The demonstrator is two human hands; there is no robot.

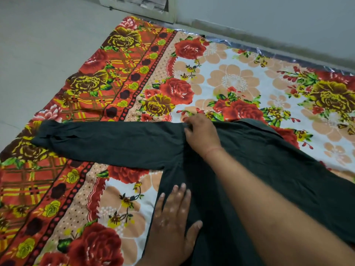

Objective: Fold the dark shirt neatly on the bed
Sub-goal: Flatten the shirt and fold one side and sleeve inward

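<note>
Head view, looking down on a bed (240,77) spread with a floral sheet: red and yellow roses, peach blossoms on white, and an orange plaid border along the left edge. Dark shirt (259,169) laid flat across the near half of the bed, body running from the near edge toward the right edge. One long sleeve (107,141) stretched straight out toward the left edge, cuff end lying on the plaid border. Right hand (201,134) reaching in across the shirt from the near right corner, fingers curled and pinching the fabric at the shoulder seam where sleeve meets body. Thin reddish thread around that wrist. Left hand (172,217) close to the near edge, flat and spread, palm down, pressing on the shirt's left side edge, little-finger side reaching onto the sheet. Grey floor (38,54) beyond the left edge. Pale wall (269,12) beyond the far edge, with a strip of shiny silver material showing from under the sheet there.
</note>
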